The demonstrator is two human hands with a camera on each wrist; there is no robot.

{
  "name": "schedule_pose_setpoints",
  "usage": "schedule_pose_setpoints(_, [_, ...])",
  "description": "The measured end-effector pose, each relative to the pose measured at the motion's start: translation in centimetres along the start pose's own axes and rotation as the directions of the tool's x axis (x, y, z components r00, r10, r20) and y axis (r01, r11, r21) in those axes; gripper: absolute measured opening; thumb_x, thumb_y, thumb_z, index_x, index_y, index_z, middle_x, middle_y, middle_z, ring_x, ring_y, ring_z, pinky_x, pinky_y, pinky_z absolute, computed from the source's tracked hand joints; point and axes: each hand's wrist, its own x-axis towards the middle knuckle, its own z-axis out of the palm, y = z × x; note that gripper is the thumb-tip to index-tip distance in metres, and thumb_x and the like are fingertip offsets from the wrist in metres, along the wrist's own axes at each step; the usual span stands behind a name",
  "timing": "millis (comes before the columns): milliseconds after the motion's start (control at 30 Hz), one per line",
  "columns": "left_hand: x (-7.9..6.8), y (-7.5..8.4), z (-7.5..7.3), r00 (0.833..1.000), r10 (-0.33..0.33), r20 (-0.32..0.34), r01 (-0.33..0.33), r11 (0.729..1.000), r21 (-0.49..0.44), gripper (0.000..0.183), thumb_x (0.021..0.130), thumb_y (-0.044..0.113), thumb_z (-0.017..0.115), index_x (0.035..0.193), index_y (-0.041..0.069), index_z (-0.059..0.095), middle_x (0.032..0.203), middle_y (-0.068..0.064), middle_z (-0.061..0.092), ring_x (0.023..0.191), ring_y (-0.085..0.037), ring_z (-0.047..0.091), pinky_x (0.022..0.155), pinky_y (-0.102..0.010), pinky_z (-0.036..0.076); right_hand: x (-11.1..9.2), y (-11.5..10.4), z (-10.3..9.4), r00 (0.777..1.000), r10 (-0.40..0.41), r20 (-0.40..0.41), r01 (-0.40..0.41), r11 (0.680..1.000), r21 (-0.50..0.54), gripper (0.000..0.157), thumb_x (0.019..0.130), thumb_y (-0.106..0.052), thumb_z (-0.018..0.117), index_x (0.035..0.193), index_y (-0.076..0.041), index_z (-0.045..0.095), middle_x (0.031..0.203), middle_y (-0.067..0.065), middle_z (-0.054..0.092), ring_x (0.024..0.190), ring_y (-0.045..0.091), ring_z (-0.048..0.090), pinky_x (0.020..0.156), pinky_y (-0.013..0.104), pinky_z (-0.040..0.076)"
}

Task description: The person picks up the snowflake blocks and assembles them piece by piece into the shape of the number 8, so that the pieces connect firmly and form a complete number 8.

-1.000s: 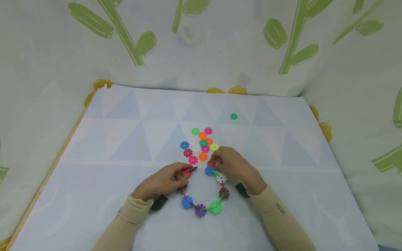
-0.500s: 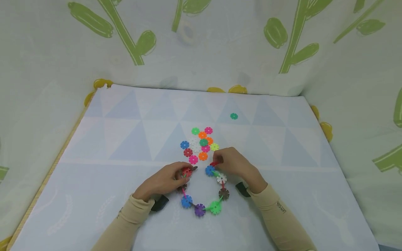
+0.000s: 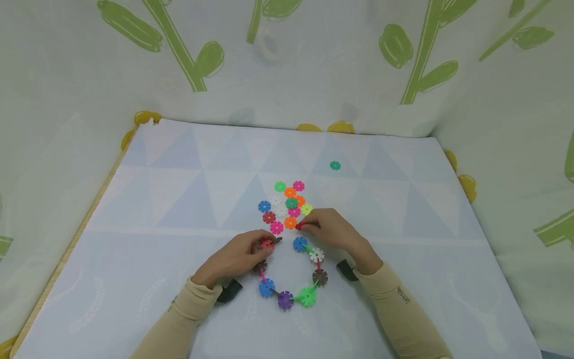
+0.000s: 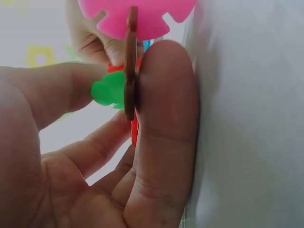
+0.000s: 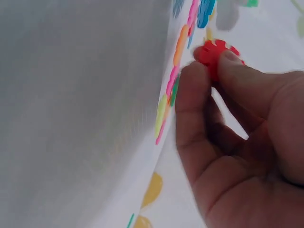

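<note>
A ring-shaped chain of interlocking notched plastic discs lies on the table, with a gap at its far side. My left hand [image 3: 237, 255] holds the chain's left end around a red disc [image 3: 267, 245]; a brown disc [image 3: 279, 240] sticks out beyond it. In the left wrist view the fingers and thumb are around a green disc [image 4: 109, 90] and an edge-on brown disc. My right hand [image 3: 334, 228] pinches a loose red disc [image 5: 213, 56] between thumb and fingers, just beyond the chain's right end, a blue disc [image 3: 300, 244]. A purple disc [image 3: 285, 300] is at the near side.
Just beyond the hands lies a cluster of loose discs, among them an orange one [image 3: 290, 223], a pink one [image 3: 276, 228] and a blue one [image 3: 264, 206]. A lone teal disc [image 3: 335, 165] lies farther back. Patterned cloth [image 3: 314, 70] hangs behind the table [image 3: 179, 199].
My right hand has lifted the red disc from beside the chain's right blue disc and moved it slightly away, toward the loose cluster. My left hand stays nearly still on the chain.
</note>
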Motion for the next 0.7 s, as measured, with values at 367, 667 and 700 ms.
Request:
schedule_pose_setpoints(367, [0.3, -0.1, 0.1, 0.999, -0.032, -0.018, 0.031, 0.999, -0.034, 0.026, 0.101, 0.027, 0.063, 0.127, 0.02, 0.064, 0.071, 0.002, 0.059, 0.062, -0.012, 0.054, 0.06, -0.028, 0.046, 0.5, -0.8, 0.7, 1.0, -0.002, -0.022, 0.004, 0.996, 0.094, 0.028, 0.095, -0.016, 0.074, 0.123, -0.012, 0.074, 0.107, 0.001, 0.077, 0.088, 0.012, 0.066, 0.08, 0.023, 0.058])
schedule_pose_setpoints(667, [0.5, 0.0, 0.4, 0.999, -0.021, -0.04, 0.019, 0.999, -0.049, 0.023, 0.101, 0.025, 0.063, 0.123, 0.017, 0.066, 0.069, 0.002, 0.055, 0.061, -0.013, 0.053, 0.058, -0.027, 0.044, 0.7, -1.4, 0.9, 1.0, 0.003, -0.015, -0.002, 0.996, 0.087, 0.025, 0.096, -0.019, 0.072, 0.118, -0.01, 0.077, 0.099, 0.0, 0.078, 0.078, 0.011, 0.061, 0.068, 0.021, 0.052])
schedule_pose_setpoints(700, [0.5, 0.0, 0.4, 0.999, -0.019, -0.044, 0.017, 0.999, -0.046, 0.023, 0.101, 0.025, 0.063, 0.123, 0.017, 0.066, 0.069, 0.002, 0.055, 0.061, -0.012, 0.052, 0.058, -0.027, 0.043, 0.7, -1.4, 0.9, 1.0, 0.003, -0.005, -0.003, 0.997, 0.08, 0.024, 0.096, -0.019, 0.072, 0.118, -0.01, 0.077, 0.099, 0.0, 0.078, 0.078, 0.011, 0.06, 0.067, 0.021, 0.052])
